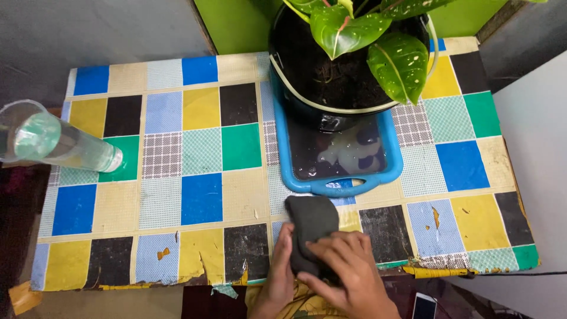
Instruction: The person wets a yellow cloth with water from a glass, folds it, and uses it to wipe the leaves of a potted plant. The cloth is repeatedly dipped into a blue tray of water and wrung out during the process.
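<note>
The one head-worn camera is looking steeply down from above the near edge of the table (201, 153), facing its far edge, sitting fairly close, taking in nearly the whole top.

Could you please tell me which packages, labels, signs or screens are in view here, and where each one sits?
Phone: bottom edge, below the table and right of the right hand; a flat rectangle, pale screen, dark rim, partly cut off.
No packages, labels or signs show; the clear bottle at the left bears no label that I can see.
</note>
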